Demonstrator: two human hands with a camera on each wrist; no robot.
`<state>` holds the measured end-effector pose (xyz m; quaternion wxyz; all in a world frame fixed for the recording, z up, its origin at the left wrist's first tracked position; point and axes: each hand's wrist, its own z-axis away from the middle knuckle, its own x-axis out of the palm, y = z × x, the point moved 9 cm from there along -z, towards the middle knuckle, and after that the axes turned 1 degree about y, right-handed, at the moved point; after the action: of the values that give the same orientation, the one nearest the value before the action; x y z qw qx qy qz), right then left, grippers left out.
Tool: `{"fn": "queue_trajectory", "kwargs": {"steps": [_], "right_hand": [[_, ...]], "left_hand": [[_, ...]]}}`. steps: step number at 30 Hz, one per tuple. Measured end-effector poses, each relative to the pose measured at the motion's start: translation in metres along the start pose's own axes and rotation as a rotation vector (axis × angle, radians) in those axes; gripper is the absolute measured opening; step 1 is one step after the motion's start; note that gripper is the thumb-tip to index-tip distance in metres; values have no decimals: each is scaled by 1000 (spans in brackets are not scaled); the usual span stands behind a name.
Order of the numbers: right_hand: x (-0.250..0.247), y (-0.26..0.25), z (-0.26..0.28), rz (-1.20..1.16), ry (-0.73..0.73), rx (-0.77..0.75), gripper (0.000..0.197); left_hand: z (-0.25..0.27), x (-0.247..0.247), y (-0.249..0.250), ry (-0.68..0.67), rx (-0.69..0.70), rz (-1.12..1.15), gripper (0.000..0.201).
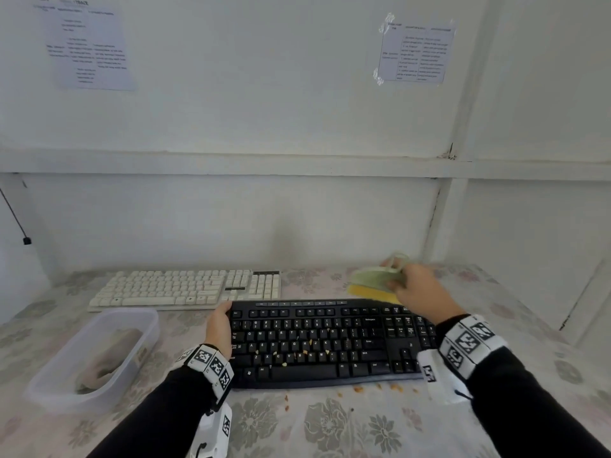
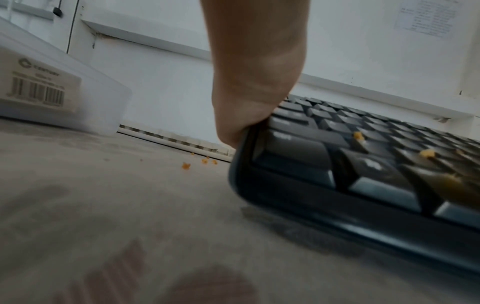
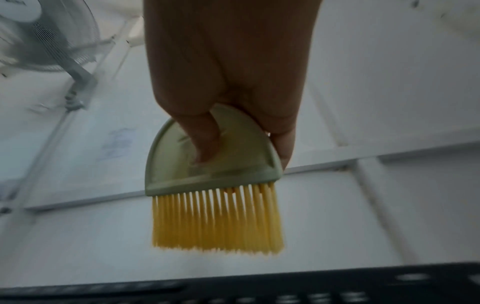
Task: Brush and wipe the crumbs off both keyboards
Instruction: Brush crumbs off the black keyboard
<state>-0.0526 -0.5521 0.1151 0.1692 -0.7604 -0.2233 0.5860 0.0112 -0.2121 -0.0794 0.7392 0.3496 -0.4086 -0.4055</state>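
Right hand: pinches the brush above the black keyboard's far right corner, bristles toward the keys.
Left hand: grips that keyboard's left edge.
Crumbs: near-left of the brush, along the keyboard's left-right axis.
White keyboard: behind-left.
Table: floral cloth.
Wall: behind.

A white panelled wall with a horizontal rail fills the view, printed paper sheets taped at 11 and 1 o'clock. Below lies a tabletop with pale floral cloth. A white fan is mounted high.
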Motion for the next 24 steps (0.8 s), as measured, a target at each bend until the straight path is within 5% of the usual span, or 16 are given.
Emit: {"fn": "queue_trajectory", "kwargs": {"steps": [8,24], "right_hand": [[82,-54,-6,-102,-228,-85,26],[-59,133,32,82,107,331,26]], "left_hand": [[3,0,3,50,2,-7,40],[-5,3,-3,26,-11,6,37]]}}
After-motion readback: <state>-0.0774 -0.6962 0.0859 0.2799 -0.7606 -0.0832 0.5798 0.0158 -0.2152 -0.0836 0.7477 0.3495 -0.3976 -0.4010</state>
